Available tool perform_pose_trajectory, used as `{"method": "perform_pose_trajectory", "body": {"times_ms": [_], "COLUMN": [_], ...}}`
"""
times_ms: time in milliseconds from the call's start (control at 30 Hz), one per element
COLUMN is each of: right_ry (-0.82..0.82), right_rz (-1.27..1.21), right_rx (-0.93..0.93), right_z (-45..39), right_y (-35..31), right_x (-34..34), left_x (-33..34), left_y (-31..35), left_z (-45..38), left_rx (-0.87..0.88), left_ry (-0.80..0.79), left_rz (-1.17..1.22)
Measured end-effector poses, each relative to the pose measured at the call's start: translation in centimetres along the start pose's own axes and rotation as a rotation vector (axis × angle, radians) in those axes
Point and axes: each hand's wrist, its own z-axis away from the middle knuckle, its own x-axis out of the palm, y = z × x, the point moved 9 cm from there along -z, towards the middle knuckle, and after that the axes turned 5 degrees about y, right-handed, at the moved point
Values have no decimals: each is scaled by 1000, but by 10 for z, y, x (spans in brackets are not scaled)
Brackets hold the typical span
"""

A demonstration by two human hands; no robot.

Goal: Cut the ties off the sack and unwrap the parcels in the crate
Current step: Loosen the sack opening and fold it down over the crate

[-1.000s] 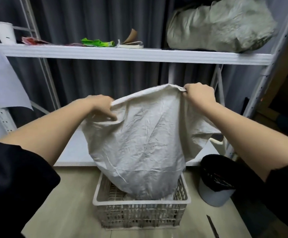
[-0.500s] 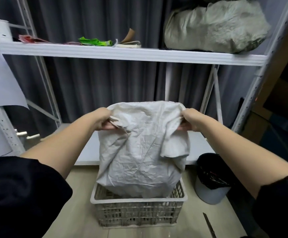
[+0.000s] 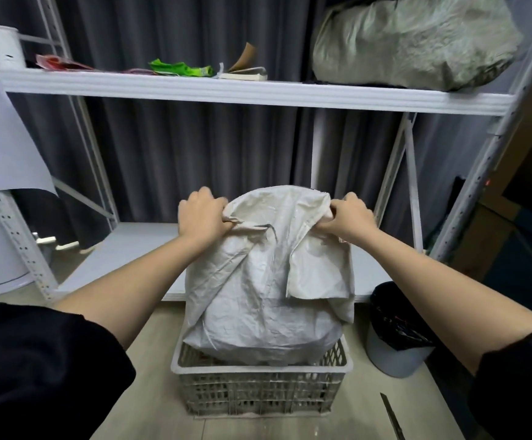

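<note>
While no parcel shows yet, the job looks roughly mid-way: the white woven sack stands upended in the slatted plastic crate, its bulging lower end sunk below the rim, and no ties can be seen on it, so the cutting step is prob. done. Near right, a knife lies on the floor, apart from the crate, w/ nobody touching it. Judging by the setup, contents are being tipped out; unwrapping is all still to come, and whatever sits inside the crate is hidden by the sack and the slats.

Just right of the crate stands a bin lined w/ a black bag.

Further back, at the sack's raised end, both hands are at work. Left hand has fingers curled tight, bunching fabric at the top-left corner. Right hand does the same at the top-right corner, knuckles up, a loose flap hanging below it. Neither hand holds anything else.

Beyond stands a white metal shelf unit before dark curtains; on its upper board, far right, rests a second stuffed sack, w/ a green wrapper and papers to the left.
</note>
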Motion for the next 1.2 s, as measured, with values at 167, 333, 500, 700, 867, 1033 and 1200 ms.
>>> {"method": "perform_pose_trajectory", "body": {"times_ms": [167,333,500,700,867,1033,1200], "right_ry": [-471,-384,182,840,535,340,-28], "right_rz": [-661,-324,492,337,493,601,303], "right_rx": [137,-316,-914,-809,-1216,-1101,-903], "right_z": [21,35,36,10,33,29,40], "right_y": [0,-45,-77,-112,-108,-89,-77], "right_x": [51,52,13,-151,-73,-61,-34], "left_x": [45,82,54,-120,-57,-54,-55], "left_y": [6,15,16,38,39,42,37], "left_z": [8,32,29,-54,-31,-20,-20], "left_rx": [8,40,296,454,330,413,385], "left_ry": [-268,-610,-508,518,-3,14,20], "left_rz": [493,558,-147,-159,-245,-312,-351]}}
